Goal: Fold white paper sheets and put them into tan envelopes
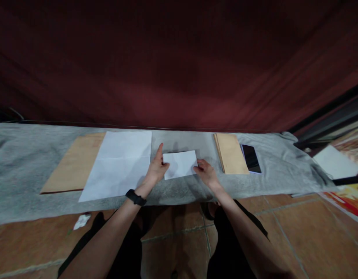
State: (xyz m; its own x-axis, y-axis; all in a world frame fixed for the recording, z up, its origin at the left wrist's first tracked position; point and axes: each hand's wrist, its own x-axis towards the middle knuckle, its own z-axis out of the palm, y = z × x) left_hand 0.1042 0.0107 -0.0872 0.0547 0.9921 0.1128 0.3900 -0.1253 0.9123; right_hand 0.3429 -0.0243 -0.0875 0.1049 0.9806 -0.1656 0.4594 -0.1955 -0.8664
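Between my two hands is a small white sheet of folded paper (180,164), tilted slightly above the grey cloth. My left hand (157,167) pinches its left edge with the thumb on top, while the index finger points away. At the right edge, my right hand (206,170) grips the paper, thumb on top and fingers behind. To the left of my left hand lies a large white sheet (119,164) with a crease across it. It overlaps some large brown envelopes (74,164). Right of my right hand sits a stack of smaller brown envelopes (231,154).
A phone (252,159) lies beside the small envelopes. The grey cloth (283,166) covers a long narrow surface against a dark red curtain (179,104). Crumpled white paper (82,221) is on the tiled floor (173,248). Printed material (348,199) appears at the far right.
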